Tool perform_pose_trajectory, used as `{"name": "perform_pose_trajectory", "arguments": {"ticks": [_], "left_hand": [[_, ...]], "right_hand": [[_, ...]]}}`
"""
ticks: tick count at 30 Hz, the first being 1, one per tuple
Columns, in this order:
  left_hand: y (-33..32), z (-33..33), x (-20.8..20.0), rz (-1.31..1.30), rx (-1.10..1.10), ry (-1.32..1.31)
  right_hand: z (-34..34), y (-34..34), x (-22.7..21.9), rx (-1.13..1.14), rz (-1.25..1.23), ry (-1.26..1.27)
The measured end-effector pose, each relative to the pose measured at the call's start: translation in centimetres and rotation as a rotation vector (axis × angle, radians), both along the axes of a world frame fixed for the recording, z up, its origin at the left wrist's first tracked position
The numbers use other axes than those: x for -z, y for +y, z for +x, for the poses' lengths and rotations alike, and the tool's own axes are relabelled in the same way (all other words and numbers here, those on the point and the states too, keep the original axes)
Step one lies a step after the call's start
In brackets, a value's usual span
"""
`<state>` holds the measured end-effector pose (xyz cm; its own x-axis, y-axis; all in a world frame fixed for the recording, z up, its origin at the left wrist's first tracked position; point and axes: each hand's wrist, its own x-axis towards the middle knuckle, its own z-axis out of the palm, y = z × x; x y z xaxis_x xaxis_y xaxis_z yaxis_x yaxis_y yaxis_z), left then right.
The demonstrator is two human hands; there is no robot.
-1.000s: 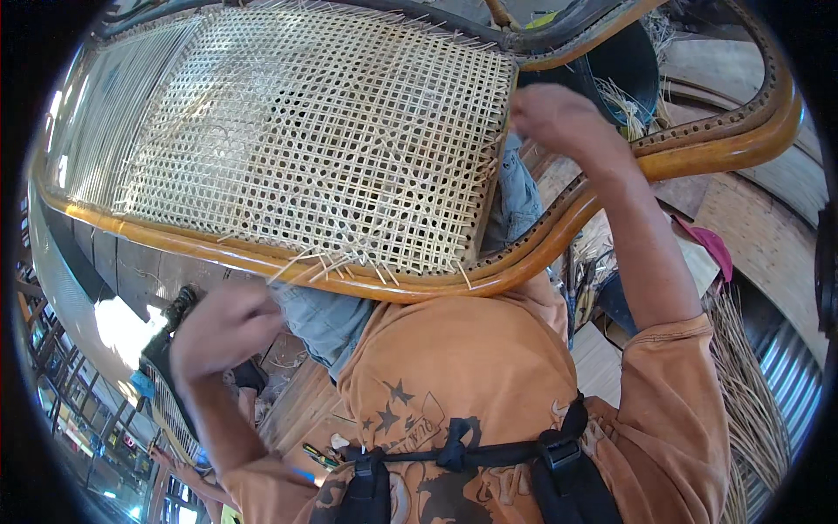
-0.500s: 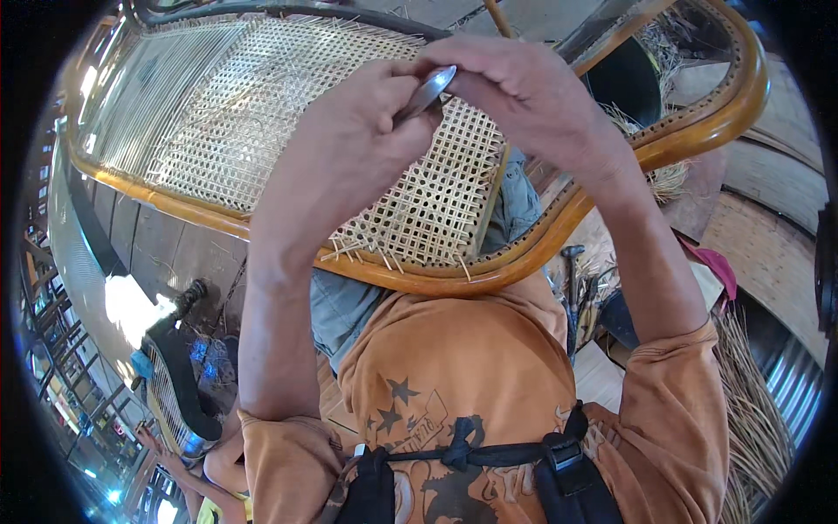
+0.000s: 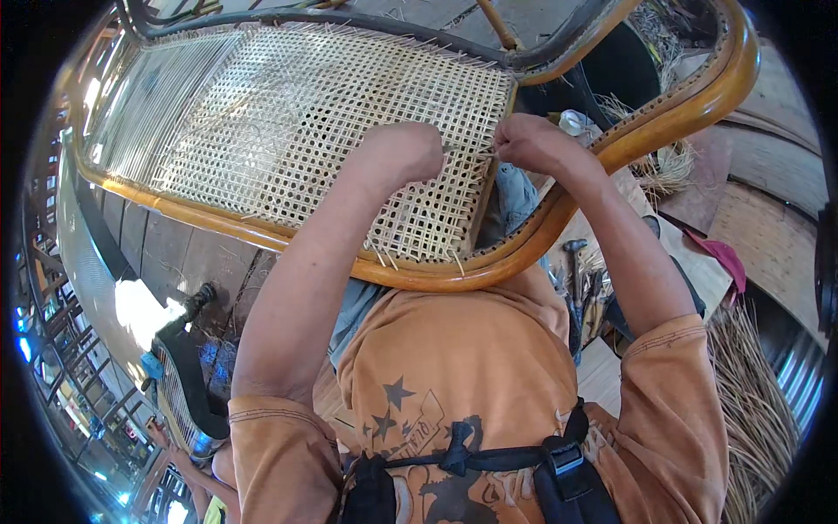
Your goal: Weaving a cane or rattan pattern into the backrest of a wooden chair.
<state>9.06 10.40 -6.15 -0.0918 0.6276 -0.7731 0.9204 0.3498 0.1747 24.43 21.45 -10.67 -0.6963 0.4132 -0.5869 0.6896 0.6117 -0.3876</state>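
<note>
A woven cane panel (image 3: pixel 323 122) fills the varnished rattan frame (image 3: pixel 471 281) of a long seat lying across my lap. My left hand (image 3: pixel 403 150) is closed in a fist over the weave, toward its right end; a small bit of the pointed metal tool (image 3: pixel 449 149) pokes out beyond the fist, the rest being hidden. Just right of it, at the weave's right edge, my right hand (image 3: pixel 532 144) is closed in a pinch. Whatever lies between its fingers cannot be made out. Short loose strand ends stick out along the panel's near edge.
Hand tools, among them a hammer (image 3: pixel 573 249), lie on the floor to the right. A bundle of cane strips (image 3: pixel 751 384) is at far right, below a dark red cloth (image 3: pixel 723 258). A dark bucket (image 3: pixel 621 74) stands behind the frame. At lower left, part of another person (image 3: pixel 196 472) shows.
Both hands have dropped from high over the panel to its right edge and drawn apart. The metal tool, plainly visible before, is now mostly covered by my left hand.
</note>
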Motion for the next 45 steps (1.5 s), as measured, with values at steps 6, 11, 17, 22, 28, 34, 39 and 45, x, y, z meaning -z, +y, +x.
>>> {"name": "perform_pose_trajectory", "arguments": {"ticks": [6, 11, 17, 22, 28, 34, 39, 45], "left_hand": [[1.1, 1.0, -0.2, 0.086, 0.11, 0.092], [2.4, 1.8, -0.6, 0.128, 0.288, 0.113], [4.0, 3.9, -1.2, 0.102, 0.376, 0.119], [3.4, 3.2, -0.2, 0.094, 0.36, 0.103], [1.0, 1.2, 2.3, 0.278, 0.348, 0.035], [1.2, 1.3, 2.2, 0.217, 0.312, 0.016], [2.1, 1.9, 2.1, 0.195, 0.248, 0.029], [-2.7, -3.7, -1.3, 0.107, 0.113, 0.075]], "right_hand": [[0.1, -0.5, -0.4, 0.053, 0.051, -0.015], [-0.3, -0.6, -1.6, -0.005, 0.052, -0.058], [-0.3, -0.1, 0.9, -0.056, 0.098, -0.12], [-1.2, -0.5, -1.2, -0.036, 0.008, -0.136], [-1.0, -1.3, -0.6, 0.039, 0.067, -0.2], [0.3, -2.0, 1.2, 0.01, 0.191, -0.06], [0.1, -2.4, 1.5, 0.044, 0.186, -0.018], [-1.2, -2.8, -0.7, 0.023, 0.157, 0.218]]}}
